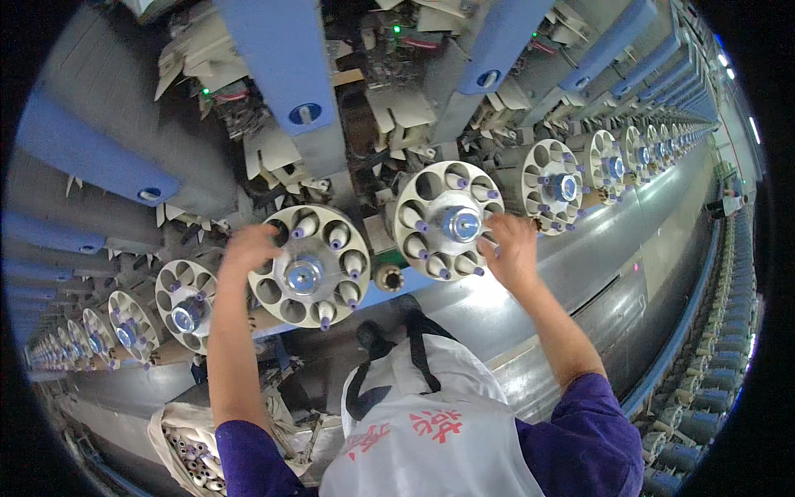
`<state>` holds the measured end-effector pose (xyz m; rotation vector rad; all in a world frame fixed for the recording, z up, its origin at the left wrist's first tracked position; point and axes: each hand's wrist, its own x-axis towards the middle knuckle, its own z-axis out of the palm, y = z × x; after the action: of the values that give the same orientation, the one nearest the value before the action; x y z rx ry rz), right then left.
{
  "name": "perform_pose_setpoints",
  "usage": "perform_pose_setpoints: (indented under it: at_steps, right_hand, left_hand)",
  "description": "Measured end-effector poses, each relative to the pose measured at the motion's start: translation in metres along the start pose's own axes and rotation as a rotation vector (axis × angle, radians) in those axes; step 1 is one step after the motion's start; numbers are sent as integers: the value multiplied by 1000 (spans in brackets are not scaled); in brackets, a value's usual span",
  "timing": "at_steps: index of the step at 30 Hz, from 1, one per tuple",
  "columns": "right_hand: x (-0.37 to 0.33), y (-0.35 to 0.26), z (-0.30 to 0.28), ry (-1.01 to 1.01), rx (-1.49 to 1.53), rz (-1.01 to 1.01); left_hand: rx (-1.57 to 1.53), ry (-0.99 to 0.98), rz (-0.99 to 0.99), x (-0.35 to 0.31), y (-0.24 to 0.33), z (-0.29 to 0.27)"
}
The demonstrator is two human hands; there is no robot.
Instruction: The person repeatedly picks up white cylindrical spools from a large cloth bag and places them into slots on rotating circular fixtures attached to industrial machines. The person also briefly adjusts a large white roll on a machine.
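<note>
On the machine (273,50) in front of you, the left wheel (327,258) and right wheel (451,204) hold small spools (305,225). Your left hand (253,248), blurry, is at the left wheel's left edge; your right hand (511,245), well apart, is at the right wheel's right edge. I can't tell if either grips anything. Rushing might knock a spool out.

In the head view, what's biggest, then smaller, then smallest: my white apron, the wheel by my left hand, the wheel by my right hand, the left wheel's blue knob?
1. Apron
2. Left wheel and right wheel: too alike to rank
3. Blue knob
</note>
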<state>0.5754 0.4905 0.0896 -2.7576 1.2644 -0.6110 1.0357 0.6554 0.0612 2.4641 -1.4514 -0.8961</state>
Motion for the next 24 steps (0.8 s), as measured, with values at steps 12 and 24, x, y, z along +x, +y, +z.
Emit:
perform_pose_setpoints:
  at_steps: [12,24]
  right_hand:
    - [-11,-22,-7,-272,776,-256]
    - [-12,0,-23,-131,517,-55]
  left_hand:
    - [-686,-27,349,-83,266,127]
    - [-1918,22,-225,-67,246,124]
